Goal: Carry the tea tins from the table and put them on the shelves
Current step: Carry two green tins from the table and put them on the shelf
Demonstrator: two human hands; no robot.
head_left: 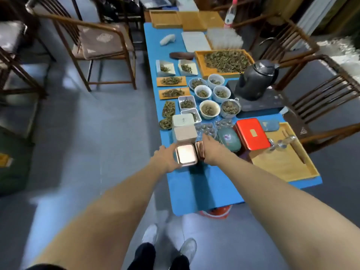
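Note:
A shiny copper-pink square tea tin [186, 156] stands near the left front of the blue table [204, 188]. My left hand [165, 157] wraps its left side. A second copper tin [200, 152] stands right beside it, and my right hand [211, 148] closes over its right side. Behind them stand a beige square tin [185, 134] and a white square tin [183, 120]. To the right lie an oval teal tin [228, 139] and a flat red tin [252, 133]. No shelves are in view.
Bowls and trays of loose tea [211, 94] fill the table's middle, with a dark kettle [256, 78] on a black base. A wooden tray [288, 164] sits at the front right. Wooden chairs [93, 45] flank both sides. Grey floor lies to the left.

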